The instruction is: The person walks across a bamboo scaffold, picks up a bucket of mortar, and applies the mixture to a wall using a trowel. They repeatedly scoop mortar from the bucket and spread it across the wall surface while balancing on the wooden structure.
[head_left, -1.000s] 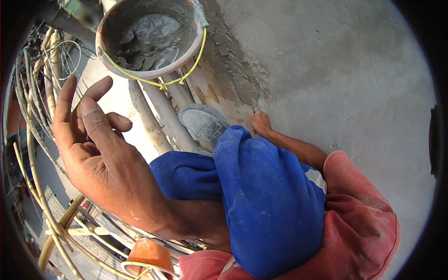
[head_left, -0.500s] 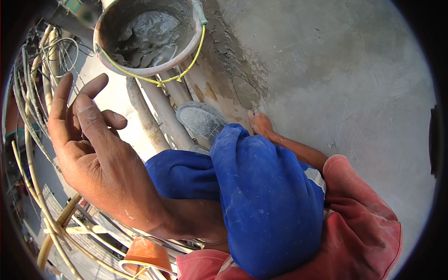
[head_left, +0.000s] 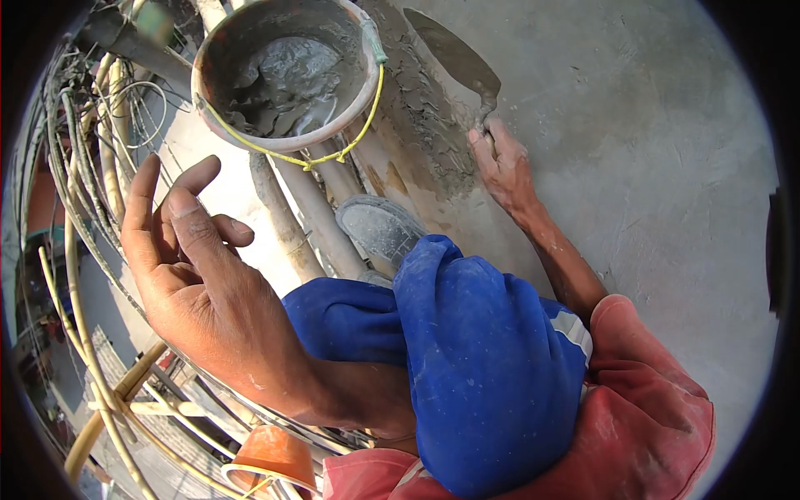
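Note:
My right hand (head_left: 505, 169) is closed around the handle of a pointed trowel (head_left: 457, 57). The trowel's leaf-shaped blade, coated in grey mortar, lies over or against the smooth grey plastered surface (head_left: 650, 150). Beside it runs a rough strip of wet mortar (head_left: 421, 108). My left hand (head_left: 200, 250) is raised with nothing in it, its fingers apart and loosely curled. Beyond that hand stands a bucket (head_left: 364, 100) with a yellow cord handle, partly filled with wet grey mortar (head_left: 300, 79).
Poles (head_left: 287, 217) lie under the bucket, near my dusty shoe (head_left: 379, 227). On the left are bamboo poles (head_left: 79, 325) and tangled cables (head_left: 67, 179). An orange bucket (head_left: 273, 454) sits tilted at the bottom. My bent knee (head_left: 492, 358) in blue trousers fills the middle.
My right hand has come out from behind my knee and moved up along the plaster, bringing the trowel into view. The left hand keeps its pose as the view shifts slightly.

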The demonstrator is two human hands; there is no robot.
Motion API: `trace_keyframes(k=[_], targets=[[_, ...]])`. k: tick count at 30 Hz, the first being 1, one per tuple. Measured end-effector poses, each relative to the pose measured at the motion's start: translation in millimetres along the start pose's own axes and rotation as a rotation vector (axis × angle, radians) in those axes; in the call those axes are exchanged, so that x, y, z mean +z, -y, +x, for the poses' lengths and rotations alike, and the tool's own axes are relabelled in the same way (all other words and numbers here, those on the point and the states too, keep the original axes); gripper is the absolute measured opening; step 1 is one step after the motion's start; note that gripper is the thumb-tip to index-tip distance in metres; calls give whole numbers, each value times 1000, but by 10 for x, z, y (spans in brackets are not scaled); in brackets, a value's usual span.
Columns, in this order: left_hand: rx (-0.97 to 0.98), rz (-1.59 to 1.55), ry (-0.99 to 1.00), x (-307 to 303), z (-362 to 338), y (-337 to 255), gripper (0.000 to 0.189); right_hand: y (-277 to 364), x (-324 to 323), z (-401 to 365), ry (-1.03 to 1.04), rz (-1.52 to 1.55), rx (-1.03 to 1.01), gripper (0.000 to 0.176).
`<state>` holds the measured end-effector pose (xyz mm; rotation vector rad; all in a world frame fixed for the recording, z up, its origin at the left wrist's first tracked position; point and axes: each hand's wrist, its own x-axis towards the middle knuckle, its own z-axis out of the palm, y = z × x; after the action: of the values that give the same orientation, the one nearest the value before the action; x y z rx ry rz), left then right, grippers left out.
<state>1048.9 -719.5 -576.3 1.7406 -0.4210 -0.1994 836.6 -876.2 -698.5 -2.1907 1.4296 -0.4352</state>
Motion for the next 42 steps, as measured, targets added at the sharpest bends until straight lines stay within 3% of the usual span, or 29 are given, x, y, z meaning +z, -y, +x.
trace_keyframes(k=[2, 3, 7, 9, 11, 12, 14, 17, 21, 24, 28, 30, 34, 40, 42], targets=[[-15, 1, -29, -4, 5, 24, 33, 253, -50, 314, -124, -78, -367, 25], [-31, 2, -32, -20, 14, 31, 33, 396, -57, 434, -135, -68, -371, 25], [-48, 50, -44, -49, 29, 71, 33, 912, 211, 914, -118, -536, -704, 19], [-75, 86, -33, -65, 17, 87, 33, 1078, 513, 1182, 19, -743, -812, 18], [-98, 106, -2, -59, 31, 108, 33, 1189, 883, 1438, 126, -812, -907, 13], [-95, 92, -3, -61, 36, 120, 34, 1216, 1021, 1506, 122, -810, -907, 13], [-93, 93, -5, -71, 53, 119, 34, 1272, 1207, 1577, 77, -858, -1145, 12], [-97, 86, -30, -85, 53, 128, 35, 1320, 1284, 1600, 71, -820, -1230, 12], [-68, 61, -18, -70, 66, 128, 37, 1285, 1173, 1483, 76, -696, -1187, 12], [-66, 58, 4, -57, 62, 146, 38, 1326, 1036, 1468, 222, -704, -938, 18], [-57, 47, -2, -55, 71, 162, 38, 1179, 835, 1474, 258, -632, -780, 26], [-49, 48, -6, -58, 72, 169, 38, 1086, 704, 1421, 189, -392, -708, 33], [-40, 39, 2, -54, 62, 150, 38, 996, 509, 1220, 98, -292, -612, 36], [-56, 21, -2, -94, 68, 156, 38, 704, 471, 799, -1, 136, -301, 36], [-54, 52, 5, -110, 67, 127, 38, 541, 448, 599, -156, 277, -284, 34]])
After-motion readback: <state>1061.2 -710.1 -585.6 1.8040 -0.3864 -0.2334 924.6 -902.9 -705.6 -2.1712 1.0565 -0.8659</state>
